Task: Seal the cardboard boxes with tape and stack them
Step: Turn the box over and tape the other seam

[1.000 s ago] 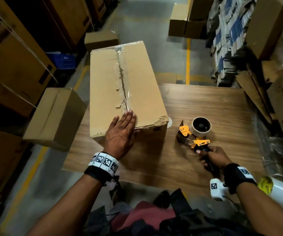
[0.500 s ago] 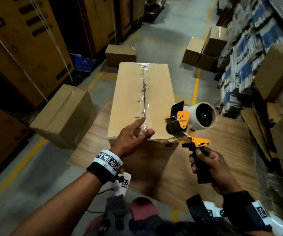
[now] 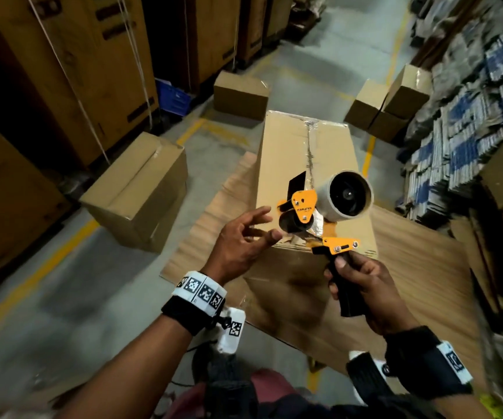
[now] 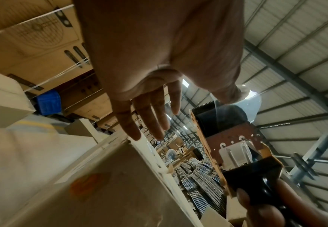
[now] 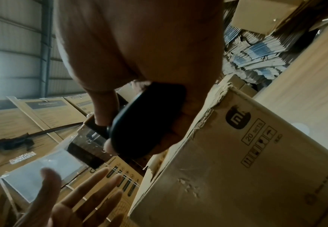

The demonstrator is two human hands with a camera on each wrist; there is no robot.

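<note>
A long cardboard box (image 3: 283,164) lies on the wooden table (image 3: 425,267), clear tape running along its top seam. My right hand (image 3: 362,282) grips the black handle of an orange tape dispenser (image 3: 304,204), held up over the box's near end with its tape roll (image 3: 348,195) facing me. My left hand (image 3: 244,237) hovers open beside the dispenser's roller, fingers spread, thumb near the loose tape end. In the left wrist view the left hand's fingers (image 4: 149,115) stretch above the box edge (image 4: 136,145) next to the dispenser (image 4: 227,130). The right wrist view shows the handle (image 5: 145,119) in my grip beside the box (image 5: 237,153).
A closed box (image 3: 141,192) sits on the floor left of the table, another (image 3: 241,95) behind it, and more boxes (image 3: 386,104) at the back right. Tall cartons (image 3: 47,71) line the left wall. Stacks of flattened cardboard (image 3: 470,116) crowd the right side.
My right hand has lifted the dispenser off the table to above the box's near end. My left hand has left the box top and now hovers by the dispenser.
</note>
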